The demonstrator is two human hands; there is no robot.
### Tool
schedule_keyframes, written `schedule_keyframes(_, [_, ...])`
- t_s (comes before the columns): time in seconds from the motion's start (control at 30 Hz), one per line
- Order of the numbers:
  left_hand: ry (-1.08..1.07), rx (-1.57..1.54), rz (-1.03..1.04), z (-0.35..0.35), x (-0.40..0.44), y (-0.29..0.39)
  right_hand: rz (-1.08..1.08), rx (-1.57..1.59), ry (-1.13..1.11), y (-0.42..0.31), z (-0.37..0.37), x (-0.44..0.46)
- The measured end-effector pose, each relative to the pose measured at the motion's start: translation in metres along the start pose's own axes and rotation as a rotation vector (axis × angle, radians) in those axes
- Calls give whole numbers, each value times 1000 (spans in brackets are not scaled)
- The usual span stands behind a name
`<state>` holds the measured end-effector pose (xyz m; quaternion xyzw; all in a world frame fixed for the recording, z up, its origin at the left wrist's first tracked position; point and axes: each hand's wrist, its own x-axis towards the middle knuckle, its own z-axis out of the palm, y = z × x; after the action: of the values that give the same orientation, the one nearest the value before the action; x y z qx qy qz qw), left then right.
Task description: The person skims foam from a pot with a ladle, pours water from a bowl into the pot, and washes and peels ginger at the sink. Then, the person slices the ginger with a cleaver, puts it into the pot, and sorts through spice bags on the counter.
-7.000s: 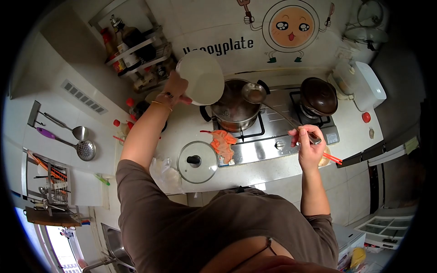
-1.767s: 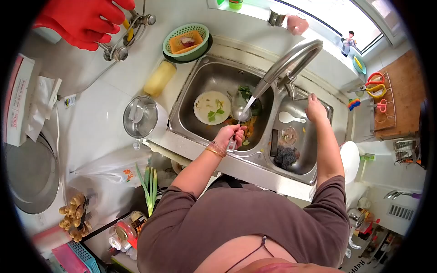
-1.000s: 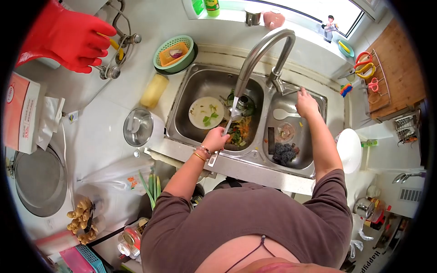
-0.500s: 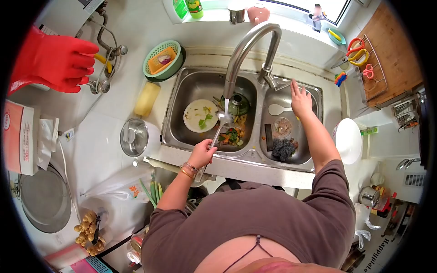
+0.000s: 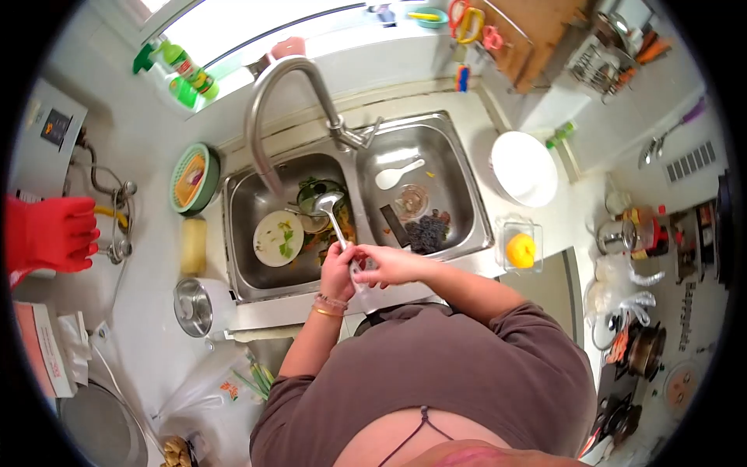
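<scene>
Seen from above, a person's left hand [image 5: 334, 272] is gripping the handle of a metal ladle [image 5: 329, 204], its fingers curled right round it, while the right hand [image 5: 385, 265] is touching the same handle from the other side; the hands are overlapping, so how tightly the right one is closing cannot be told. The ladle is slanting over the left basin [image 5: 243, 214], its bowl pointing away from the body. Done well, the left hand should be bearing the weight and stopping the handle from twisting, and drips should be falling inside the basin, not on the front ledge [image 5: 268, 309].

The faucet [image 5: 254, 124] is arching over the same basin, its spout hanging just left of the ladle's bowl, easy to knock on a lift. Below, a white dish [image 5: 280, 237] with green leaves is sitting near loose vegetable scraps [image 5: 348, 223], so dipping low would be risking a bump. In the right basin [image 5: 373, 206], a white spoon [image 5: 401, 173] and a dark scrubber [image 5: 428, 233] are lying apart from the ladle. A white bowl [image 5: 524, 169] is standing on the counter to the right; a red glove [image 5: 58, 233] is hanging far left
</scene>
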<state>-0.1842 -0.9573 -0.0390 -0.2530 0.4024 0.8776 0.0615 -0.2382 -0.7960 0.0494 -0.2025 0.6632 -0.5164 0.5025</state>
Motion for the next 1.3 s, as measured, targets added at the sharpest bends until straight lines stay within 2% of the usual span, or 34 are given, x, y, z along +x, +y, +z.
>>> schedule_keyframes(0.07, [6,-64,11,26,10,-23,-289,-462,387,55,8,5])
schedule_keyframes(0.1, [5,-9,-20,41,10,-29,-238,-491,487,58,8,-7])
schedule_keyframes(0.2, [-40,202,-107,74,14,-47,-184,-334,590,90,0,-24])
schedule_keyframes(0.23, [-114,225,-81,81,15,-55,-130,-153,654,97,-2,-32])
schedule_keyframes(0.27, [-153,338,-49,85,18,-62,-196,-44,712,113,-4,-36])
schedule_keyframes(0.33, [-179,508,-135,97,13,-65,-191,-54,850,124,-11,-57])
schedule_keyframes(0.4, [-164,550,-185,97,6,-63,-200,-299,1051,164,-27,-64])
schedule_keyframes(0.5, [-195,560,-202,74,-4,-51,-19,-343,1067,145,-51,-100])
schedule_keyframes(0.57, [-99,515,-222,43,-8,-45,81,-303,1066,123,-67,-114])
schedule_keyframes(0.67, [74,347,-202,-1,-31,-30,-80,-280,1242,142,-100,-89])
schedule_keyframes(0.83, [299,205,-112,-60,-61,-22,73,-449,1407,170,-149,-32])
schedule_keyframes(0.9, [350,168,-101,-73,-72,-23,147,-539,1404,166,-156,-21])
schedule_keyframes(0.97, [383,110,-72,-85,-86,-28,145,-621,1357,191,-176,-8])
schedule_keyframes(1.0, [416,125,-65,-84,-94,-29,51,-694,1445,190,-175,0])
schedule_keyframes(1.03, [414,107,-34,-86,-103,-32,-75,-955,1465,223,-199,12])
schedule_keyframes(1.07, [414,61,-33,-92,-106,-38,-161,-1097,1407,222,-207,15])
schedule_keyframes(1.1, [484,102,-53,-90,-111,-40,-89,-1087,1338,219,-213,15])
schedule_keyframes(1.17, [460,75,-21,-96,-116,-50,248,-1509,1075,188,-209,3])
schedule_keyframes(1.2, [486,93,-30,-95,-117,-51,193,-1565,1155,210,-232,9])
schedule_keyframes(1.23, [491,88,-11,-101,-114,-54,259,-1790,1088,221,-245,8])
schedule_keyframes(1.27, [484,91,0,-109,-112,-56,529,-2113,684,193,-231,-1])
schedule_keyframes(1.3, [506,66,13,-112,-113,-54,585,-2058,675,177,-218,-8])
